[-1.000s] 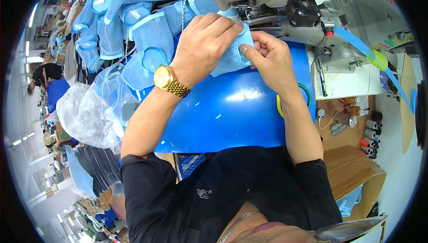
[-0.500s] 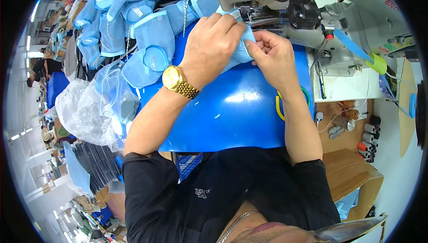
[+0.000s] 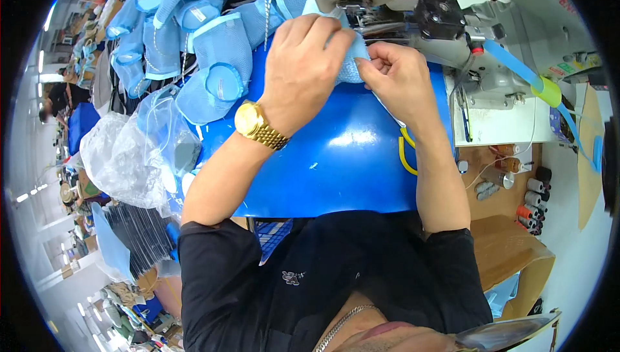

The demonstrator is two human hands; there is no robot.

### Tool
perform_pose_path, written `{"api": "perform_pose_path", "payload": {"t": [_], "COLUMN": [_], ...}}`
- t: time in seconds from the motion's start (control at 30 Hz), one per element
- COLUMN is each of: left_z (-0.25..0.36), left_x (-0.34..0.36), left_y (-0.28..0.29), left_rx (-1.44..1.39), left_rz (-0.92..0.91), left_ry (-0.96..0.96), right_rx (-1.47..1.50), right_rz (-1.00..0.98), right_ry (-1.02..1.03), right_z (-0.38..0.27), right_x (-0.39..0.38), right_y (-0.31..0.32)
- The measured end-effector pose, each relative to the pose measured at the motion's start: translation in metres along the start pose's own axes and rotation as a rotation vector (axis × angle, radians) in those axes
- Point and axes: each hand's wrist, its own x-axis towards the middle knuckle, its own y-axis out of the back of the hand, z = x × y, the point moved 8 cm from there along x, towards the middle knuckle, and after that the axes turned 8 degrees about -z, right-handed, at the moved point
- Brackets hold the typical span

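Observation:
A piece of light-blue mesh fabric [image 3: 352, 68] lies at the needle area of the sewing machine [image 3: 387, 3], partly hidden by my hands. My left hand [image 3: 307, 71], with a gold watch at the wrist, is curled over the fabric's left side, its fingertips close to the machine's presser area. On the right side, my right hand [image 3: 399, 81] pinches the fabric's edge between thumb and bent fingers. Several sewn blue mesh pouches [image 3: 223, 48] with round ends and cords are heaped beyond my left forearm.
A blue work surface [image 3: 323, 177] lies under my forearms. Clear plastic bags [image 3: 119, 165] sit at the left. A yellow-handled tool [image 3: 405, 152] is beside my right forearm. Blue tape [image 3: 516, 61] runs through a yellow-green ring [image 3: 549, 92]. Thread spools [image 3: 533, 200] and a cardboard box [image 3: 510, 248] stand at the right.
The fabric has shifted slightly under my hands, and its lower part now hangs less toward me. My left fingers have spread a little. My right hand stays pinched, its forearm slightly further right.

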Motion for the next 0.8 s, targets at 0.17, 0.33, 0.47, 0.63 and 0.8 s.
{"api": "perform_pose_path", "payload": {"t": [0.17, 0.33, 0.47, 0.63, 0.8], "left_z": [0.0, 0.009, 0.004, 0.003, 0.003], "left_x": [-0.006, 0.001, 0.003, -0.001, -0.008], "left_y": [0.0, -0.004, -0.003, -0.003, 0.009], "left_rx": [-0.065, -0.035, -0.013, -0.037, 0.107], "left_rz": [-0.042, -0.085, -0.062, -0.024, -0.018], "left_ry": [-0.018, 0.035, 0.038, -0.008, -0.074], "right_rx": [-0.014, -0.019, -0.063, -0.163, -0.326], "right_rz": [-0.047, -0.019, 0.029, 0.06, -0.045], "right_ry": [0.052, 0.053, 0.115, 0.067, -0.002], "right_z": [-0.011, -0.006, -0.014, -0.02, -0.017], "right_x": [-0.001, -0.002, 0.002, 0.003, 0.003], "right_y": [0.001, 0.003, 0.004, 0.006, 0.003]}}
